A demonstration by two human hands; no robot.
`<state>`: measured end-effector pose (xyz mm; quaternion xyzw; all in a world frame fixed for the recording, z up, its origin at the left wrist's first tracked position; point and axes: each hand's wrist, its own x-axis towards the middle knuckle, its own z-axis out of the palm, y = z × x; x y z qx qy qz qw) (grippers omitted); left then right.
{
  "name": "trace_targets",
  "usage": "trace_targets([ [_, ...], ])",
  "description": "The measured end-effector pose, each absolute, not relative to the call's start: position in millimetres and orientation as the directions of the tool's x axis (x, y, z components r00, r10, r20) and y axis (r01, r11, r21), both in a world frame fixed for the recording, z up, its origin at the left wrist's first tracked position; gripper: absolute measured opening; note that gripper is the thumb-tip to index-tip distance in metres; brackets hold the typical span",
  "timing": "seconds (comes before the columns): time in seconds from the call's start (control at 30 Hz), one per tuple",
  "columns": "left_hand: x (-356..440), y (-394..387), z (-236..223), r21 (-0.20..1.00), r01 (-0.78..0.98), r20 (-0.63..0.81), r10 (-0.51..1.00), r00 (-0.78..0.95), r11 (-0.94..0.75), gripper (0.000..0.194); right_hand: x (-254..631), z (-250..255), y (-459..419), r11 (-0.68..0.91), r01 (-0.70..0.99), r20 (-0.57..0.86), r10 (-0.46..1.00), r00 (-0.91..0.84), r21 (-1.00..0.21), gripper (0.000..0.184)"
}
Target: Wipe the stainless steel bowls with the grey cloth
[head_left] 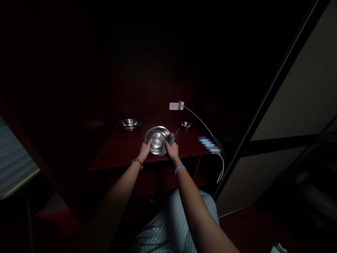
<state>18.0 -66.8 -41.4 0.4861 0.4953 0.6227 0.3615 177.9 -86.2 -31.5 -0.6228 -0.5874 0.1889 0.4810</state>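
Two hands share one steel bowl (158, 137), which lies between them near the front edge of the red desk (110, 154). Taking the bowl's face as a clock with twelve at the far side, the left hand (144, 151) grips the rim at about eight o'clock, thumb over the edge. The right hand (172, 150) is at about four, closed on a bunched grey cloth (171, 138) that laps over the rim and hangs down toward five. Neither hand is clearly nearer: the left meets the metal directly, while the right has cloth against it.

Being round, the bowl has no long axis; what matters is its tilt. Its open face leans toward the person, at six o'clock, far more than the other bowls do. Whether its base touches the desk, I cannot tell.

From the bowl, a stack of bowls (129, 129) sits at ten o'clock and a small bowl (185, 125) at two, both well apart from the hands.
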Motion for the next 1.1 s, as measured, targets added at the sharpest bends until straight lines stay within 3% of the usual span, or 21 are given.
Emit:
trace_targets([
  [1.1, 17.3, -64.2, -43.2, 0.976, 0.069, 0.217, 0.933, -0.287, -0.206, 0.024, 176.6, -29.8, -88.8, 0.134, 0.507, 0.3, 0.917, 0.263, -0.852, 0.026],
])
